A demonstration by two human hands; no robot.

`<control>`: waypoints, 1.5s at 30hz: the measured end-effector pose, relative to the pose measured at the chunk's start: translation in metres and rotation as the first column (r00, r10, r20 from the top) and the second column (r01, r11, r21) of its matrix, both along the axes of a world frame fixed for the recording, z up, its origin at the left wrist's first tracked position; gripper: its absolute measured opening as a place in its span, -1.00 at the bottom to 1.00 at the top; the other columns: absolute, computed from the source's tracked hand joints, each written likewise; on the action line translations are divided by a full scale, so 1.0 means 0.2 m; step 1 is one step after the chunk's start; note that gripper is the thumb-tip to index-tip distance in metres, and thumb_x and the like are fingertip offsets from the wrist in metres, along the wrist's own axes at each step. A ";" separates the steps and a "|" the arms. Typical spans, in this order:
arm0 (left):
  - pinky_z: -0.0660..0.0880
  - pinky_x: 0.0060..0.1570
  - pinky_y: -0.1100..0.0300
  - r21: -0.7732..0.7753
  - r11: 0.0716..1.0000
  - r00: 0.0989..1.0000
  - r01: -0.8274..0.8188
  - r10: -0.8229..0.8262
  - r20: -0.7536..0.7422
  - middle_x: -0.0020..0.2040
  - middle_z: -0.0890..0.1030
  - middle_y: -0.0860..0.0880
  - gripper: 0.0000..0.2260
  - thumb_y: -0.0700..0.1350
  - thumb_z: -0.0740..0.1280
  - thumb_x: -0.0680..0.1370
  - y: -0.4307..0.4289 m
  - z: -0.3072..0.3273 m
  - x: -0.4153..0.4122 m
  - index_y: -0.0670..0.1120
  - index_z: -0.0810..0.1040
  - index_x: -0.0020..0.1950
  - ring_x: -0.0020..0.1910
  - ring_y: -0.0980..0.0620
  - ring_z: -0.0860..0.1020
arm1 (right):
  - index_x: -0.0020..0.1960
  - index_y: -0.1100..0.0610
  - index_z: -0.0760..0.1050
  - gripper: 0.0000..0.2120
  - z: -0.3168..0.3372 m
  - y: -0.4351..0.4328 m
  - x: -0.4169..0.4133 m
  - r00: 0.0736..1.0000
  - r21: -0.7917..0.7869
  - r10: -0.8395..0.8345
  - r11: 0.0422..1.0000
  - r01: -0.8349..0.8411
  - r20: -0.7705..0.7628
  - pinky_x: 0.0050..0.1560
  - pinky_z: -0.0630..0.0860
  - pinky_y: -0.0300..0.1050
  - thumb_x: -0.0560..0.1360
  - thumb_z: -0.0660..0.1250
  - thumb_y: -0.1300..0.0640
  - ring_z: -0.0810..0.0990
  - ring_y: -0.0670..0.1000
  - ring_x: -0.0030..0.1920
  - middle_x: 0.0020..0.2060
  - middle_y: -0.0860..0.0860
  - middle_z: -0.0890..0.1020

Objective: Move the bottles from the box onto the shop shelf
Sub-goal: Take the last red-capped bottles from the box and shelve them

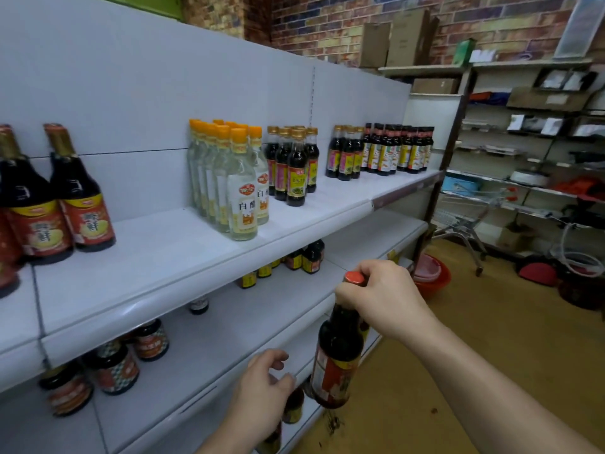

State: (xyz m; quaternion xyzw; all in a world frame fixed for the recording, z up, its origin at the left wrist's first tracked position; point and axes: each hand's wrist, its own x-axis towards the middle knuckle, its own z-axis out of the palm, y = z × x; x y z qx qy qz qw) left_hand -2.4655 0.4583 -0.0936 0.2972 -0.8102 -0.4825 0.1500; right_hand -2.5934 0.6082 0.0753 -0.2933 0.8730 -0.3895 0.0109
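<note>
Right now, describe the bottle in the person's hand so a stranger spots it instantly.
Find the white metal shop shelving on the left, then look before its lower tiers. There the right hand grips a dark long-necked bottle with an orange-red cap by the neck. It alone hangs in the air, on no shelf.

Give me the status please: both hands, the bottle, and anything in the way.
Right hand grips dark bottle by the neck, in the air. Left hand loose, holding nothing. Shelf has a gap left of clear bottles.
</note>
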 end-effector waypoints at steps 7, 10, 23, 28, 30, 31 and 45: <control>0.47 -0.07 0.28 0.018 0.997 0.995 -0.080 0.081 -0.058 0.07 0.55 0.17 -0.83 -0.03 0.42 0.55 -0.14 0.06 0.09 0.21 0.54 0.07 -0.11 0.19 0.58 | -0.16 0.27 0.52 -0.72 0.11 -0.16 0.05 0.994 -0.006 0.108 0.994 -0.108 -0.016 -0.45 0.28 -0.12 0.39 0.46 0.05 0.34 -0.04 -0.50 -0.44 0.00 0.44; 0.51 0.00 0.22 0.025 0.994 0.993 -0.103 0.104 -0.056 0.07 0.56 0.17 -0.84 -0.03 0.42 0.55 -0.20 0.07 0.13 0.20 0.56 0.07 -0.09 0.21 0.58 | -0.14 0.28 0.53 -0.68 0.14 -0.24 0.06 0.990 0.001 0.136 0.991 -0.136 -0.036 -0.39 0.29 -0.07 0.38 0.47 0.02 0.34 -0.02 -0.44 -0.40 0.02 0.44; 0.57 0.00 0.15 0.011 0.985 0.981 -0.170 0.171 -0.088 0.05 0.55 0.17 -0.81 -0.06 0.44 0.53 -0.47 0.16 0.24 0.22 0.57 0.06 -0.15 0.27 0.54 | -0.20 0.19 0.60 -0.79 0.35 -0.60 0.14 0.974 -0.024 0.225 0.974 -0.226 -0.039 -0.34 0.58 0.08 0.36 0.50 0.04 0.64 0.12 -0.32 -0.31 0.10 0.67; 0.51 -0.07 0.28 -0.004 0.972 0.959 -0.237 0.233 -0.164 0.04 0.59 0.15 -0.79 -0.07 0.47 0.52 -0.54 0.24 0.28 0.23 0.58 0.03 -0.14 0.26 0.55 | -0.25 0.24 0.58 -0.79 0.42 -0.72 0.18 0.950 -0.043 0.310 0.949 -0.311 -0.034 -0.43 0.46 -0.09 0.36 0.49 0.09 0.47 -0.03 -0.47 -0.44 0.05 0.56; 0.45 -0.11 0.38 -0.008 0.967 0.951 -0.253 0.247 -0.184 0.05 0.59 0.17 -0.80 -0.06 0.47 0.53 -0.56 0.28 0.30 0.22 0.57 0.06 -0.10 0.30 0.55 | -0.25 0.28 0.57 -0.75 0.44 -0.76 0.19 0.941 -0.043 0.333 0.941 -0.336 -0.056 -0.42 0.41 -0.09 0.35 0.48 0.08 0.41 -0.05 -0.49 -0.47 0.01 0.49; 0.44 -0.12 0.40 -0.004 0.965 0.947 -0.260 0.255 -0.196 0.06 0.59 0.18 -0.80 -0.06 0.46 0.54 -0.58 0.30 0.31 0.21 0.57 0.07 -0.09 0.31 0.55 | -0.26 0.28 0.57 -0.74 0.45 -0.78 0.19 0.938 -0.037 0.341 0.938 -0.344 -0.070 -0.40 0.40 -0.08 0.35 0.48 0.07 0.40 -0.05 -0.48 -0.48 -0.02 0.47; 0.55 -0.10 0.23 0.091 0.879 0.819 -0.469 0.471 -0.329 0.04 0.63 0.17 -0.85 -0.09 0.44 0.56 -0.73 0.53 0.55 0.15 0.60 0.06 -0.14 0.22 0.60 | -0.28 0.18 0.59 -0.80 0.58 -1.02 0.33 0.858 -0.019 0.509 0.859 -0.511 -0.069 -0.51 0.28 -0.30 0.45 0.47 0.09 0.40 -0.19 -0.60 -0.57 -0.15 0.55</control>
